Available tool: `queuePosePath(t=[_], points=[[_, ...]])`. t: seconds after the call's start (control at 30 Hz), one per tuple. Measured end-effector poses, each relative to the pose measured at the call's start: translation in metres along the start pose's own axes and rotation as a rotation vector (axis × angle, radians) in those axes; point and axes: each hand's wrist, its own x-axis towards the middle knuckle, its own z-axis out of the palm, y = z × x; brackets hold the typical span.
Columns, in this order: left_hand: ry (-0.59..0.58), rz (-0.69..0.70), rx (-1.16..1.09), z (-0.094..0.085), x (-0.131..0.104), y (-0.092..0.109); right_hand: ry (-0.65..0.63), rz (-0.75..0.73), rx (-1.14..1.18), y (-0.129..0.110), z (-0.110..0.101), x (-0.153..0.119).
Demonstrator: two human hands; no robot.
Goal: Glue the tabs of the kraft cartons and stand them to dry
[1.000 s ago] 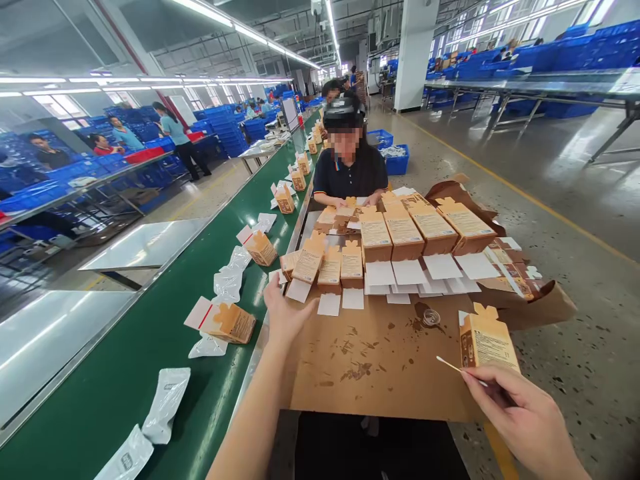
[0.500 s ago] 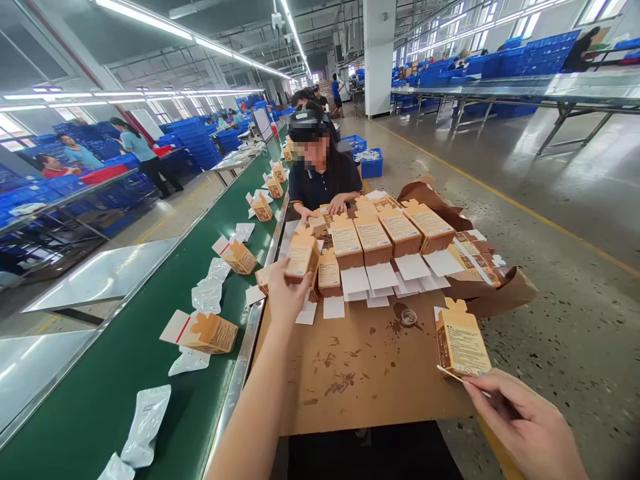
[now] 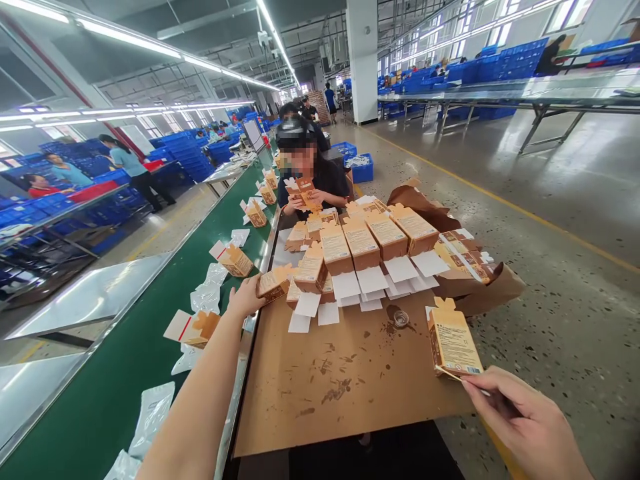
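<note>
My left hand (image 3: 246, 298) is closed on the left end of a small brown carton (image 3: 274, 283) at the cardboard's left edge, beside the green belt. At the lower right, my right hand (image 3: 520, 413) pinches a thin pale stick (image 3: 449, 373). The stick's tip touches the lower edge of a brown carton (image 3: 455, 339) standing at the cardboard's right edge. Stacked cartons (image 3: 367, 243) with white flaps hanging out stand across the far part of the cardboard (image 3: 350, 400). A small round clear dish (image 3: 401, 319) lies near dark stains.
The green belt (image 3: 125, 360) carries open cartons (image 3: 233, 259) and white pouches (image 3: 153, 413). Across the cardboard, a person (image 3: 320, 167) in a dark shirt holds a carton piece (image 3: 300, 192) in both hands. Crumpled brown paper (image 3: 495, 287) lies at the right.
My left hand moved left from a carton on the pile to the one beside the belt. The person opposite raised a carton piece. The view shifted slightly; my right hand stayed nearly still.
</note>
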Motion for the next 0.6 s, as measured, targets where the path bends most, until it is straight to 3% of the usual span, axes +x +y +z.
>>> queuePosePath(t=[0.13, 0.3, 0.4, 0.5, 0.6], points=[[0.002, 0.041, 0.069, -0.002, -0.004, 0.000, -0.033, -0.013, -0.032, -0.008, -0.003, 0.013], [0.073, 0.038, 0.111, -0.012, -0.001, 0.007, -0.106, -0.149, -0.105, -0.015, 0.002, 0.049], [0.023, -0.003, 0.099, -0.015, 0.001, 0.015, -0.183, -0.202, -0.145, -0.015, 0.004, 0.065], [-0.058, 0.026, 0.041, -0.005, -0.007, 0.022, -0.231, -0.225, -0.204, -0.010, 0.005, 0.073], [0.013, 0.119, -0.102, 0.014, -0.020, 0.026, -0.295, -0.229, -0.329, 0.000, 0.011, 0.083]])
